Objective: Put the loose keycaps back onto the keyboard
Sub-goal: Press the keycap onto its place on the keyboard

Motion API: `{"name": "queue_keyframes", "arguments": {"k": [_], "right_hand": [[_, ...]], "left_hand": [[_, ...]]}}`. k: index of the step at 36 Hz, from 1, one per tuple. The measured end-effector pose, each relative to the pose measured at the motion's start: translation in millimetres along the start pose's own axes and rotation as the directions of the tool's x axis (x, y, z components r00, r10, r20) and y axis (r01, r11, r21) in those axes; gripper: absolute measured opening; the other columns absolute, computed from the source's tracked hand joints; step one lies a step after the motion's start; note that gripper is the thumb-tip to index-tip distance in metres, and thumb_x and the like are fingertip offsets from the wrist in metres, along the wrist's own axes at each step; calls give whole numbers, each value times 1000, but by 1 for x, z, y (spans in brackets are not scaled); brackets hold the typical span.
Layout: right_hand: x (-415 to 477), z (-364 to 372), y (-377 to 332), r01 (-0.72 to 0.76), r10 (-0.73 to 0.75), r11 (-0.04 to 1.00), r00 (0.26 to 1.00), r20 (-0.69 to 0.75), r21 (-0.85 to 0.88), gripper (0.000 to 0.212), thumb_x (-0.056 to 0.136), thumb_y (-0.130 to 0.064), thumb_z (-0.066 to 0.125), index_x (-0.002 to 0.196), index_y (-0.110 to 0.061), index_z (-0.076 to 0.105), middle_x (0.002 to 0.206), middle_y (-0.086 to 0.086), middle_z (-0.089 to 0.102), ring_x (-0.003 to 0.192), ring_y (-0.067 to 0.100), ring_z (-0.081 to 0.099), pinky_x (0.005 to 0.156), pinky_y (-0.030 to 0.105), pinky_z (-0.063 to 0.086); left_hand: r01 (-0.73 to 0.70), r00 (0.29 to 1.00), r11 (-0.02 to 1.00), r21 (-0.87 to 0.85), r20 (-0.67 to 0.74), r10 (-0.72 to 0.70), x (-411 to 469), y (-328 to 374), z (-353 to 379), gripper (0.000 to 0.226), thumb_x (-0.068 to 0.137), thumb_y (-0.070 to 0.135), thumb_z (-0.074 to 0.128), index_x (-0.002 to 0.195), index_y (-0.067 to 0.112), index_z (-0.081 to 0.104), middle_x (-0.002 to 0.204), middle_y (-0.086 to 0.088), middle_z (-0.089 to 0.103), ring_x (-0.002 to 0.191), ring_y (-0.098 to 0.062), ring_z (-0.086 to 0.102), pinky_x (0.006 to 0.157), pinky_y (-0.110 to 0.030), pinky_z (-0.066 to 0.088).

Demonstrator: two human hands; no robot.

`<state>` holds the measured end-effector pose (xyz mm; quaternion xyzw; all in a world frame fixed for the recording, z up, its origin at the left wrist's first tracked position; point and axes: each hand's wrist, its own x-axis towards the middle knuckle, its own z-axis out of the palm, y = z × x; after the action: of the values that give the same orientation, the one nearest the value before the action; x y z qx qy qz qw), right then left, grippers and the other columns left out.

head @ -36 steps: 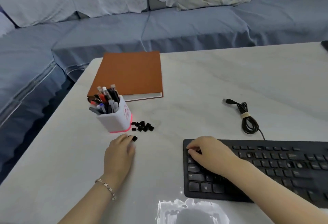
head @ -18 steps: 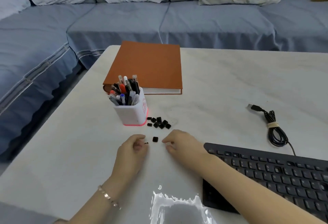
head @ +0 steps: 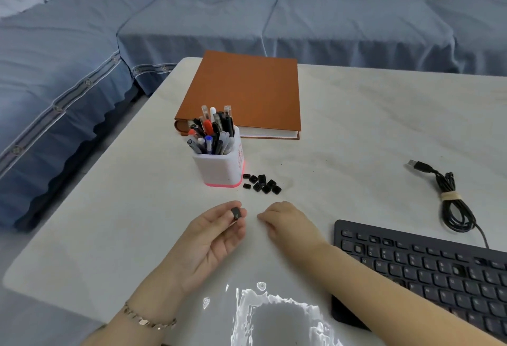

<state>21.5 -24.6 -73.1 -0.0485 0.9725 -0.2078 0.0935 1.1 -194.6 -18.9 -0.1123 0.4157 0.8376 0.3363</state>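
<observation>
My left hand (head: 216,233) is turned palm-up above the table and pinches one black keycap (head: 236,213) between thumb and fingertips. My right hand (head: 285,220) rests on the table just right of it, fingers curled under and holding nothing that I can see. A small pile of several loose black keycaps (head: 262,183) lies beyond both hands, beside the pen holder. The black keyboard (head: 428,266) lies at the lower right, with my right forearm crossing its near left corner; a few key positions look bare.
A white pen holder (head: 219,164) full of pens stands left of the keycap pile. Behind it lies an orange book (head: 247,90). The keyboard's coiled USB cable (head: 450,200) lies at the right. A blue sofa surrounds the white table (head: 356,126).
My left hand picked the single keycap off the table and turned palm-up with it. My right hand left the keyboard and came to rest beside the left hand. The camera view shifted left.
</observation>
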Motion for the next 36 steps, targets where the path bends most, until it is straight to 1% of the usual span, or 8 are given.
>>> {"name": "queue_keyframes", "arguments": {"k": [2,4,7,9,11,15,26,36], "right_hand": [[-8,-8,-1,-105,133,964,986,-99,246,35,92,-6,42,120,-15,62,117,2,59,112,17,50,90,18,36],[-20,-20,-3,-195,290,842,950,-118,503,33,87,-1,46,107,-12,68,101,0,66,91,8,60,78,9,40],[-42,-40,-4,-194,382,479,924,-5,856,30,84,10,45,86,-6,70,80,5,67,63,-2,63,63,4,43],[-59,-51,-1,-156,381,240,923,54,958,31,85,14,47,80,-6,70,80,7,70,70,3,68,66,8,49],[-78,-61,4,-119,371,116,926,68,986,29,85,14,51,84,-8,70,85,7,73,81,10,70,74,12,51],[-113,-74,17,-90,387,155,922,24,984,22,82,5,61,95,-11,69,90,3,74,92,8,68,84,12,49],[-178,-85,55,-61,546,312,828,-127,948,29,72,2,72,87,-23,71,78,4,74,84,16,70,81,21,53],[-218,-95,74,50,571,398,768,-290,916,38,66,9,74,83,-25,70,78,-8,71,62,2,63,66,9,49]], "left_hand": [[5,1000,1000,21,11,-5,-1,-2,1,65,14,17,98,74,6,76,73,-12,68,59,-16,66,55,-25,56],[0,1000,999,42,12,0,-3,-4,5,60,18,17,98,73,8,76,74,-13,67,59,-17,65,55,-26,56],[3,1000,994,107,-4,-3,-8,-6,17,6,66,4,77,67,10,75,74,-14,67,56,-16,64,54,-25,56],[3,1000,986,167,-27,2,-9,-11,20,36,86,-5,50,64,10,75,74,-14,68,56,-15,64,54,-25,56],[0,999,979,206,-43,9,-11,-18,27,35,86,-7,47,69,8,75,77,-14,69,59,-14,65,56,-24,56],[13,1000,957,289,-26,-5,-13,-32,43,20,65,-5,65,80,5,73,82,-13,71,65,-15,67,59,-22,56],[-53,997,804,592,72,13,-13,-83,94,27,83,-12,56,94,8,70,85,-11,73,73,-15,69,65,-18,55],[-78,993,708,702,118,-9,-12,-127,129,26,90,-5,52,97,15,67,82,0,74,68,-10,68,65,-13,52]]}}
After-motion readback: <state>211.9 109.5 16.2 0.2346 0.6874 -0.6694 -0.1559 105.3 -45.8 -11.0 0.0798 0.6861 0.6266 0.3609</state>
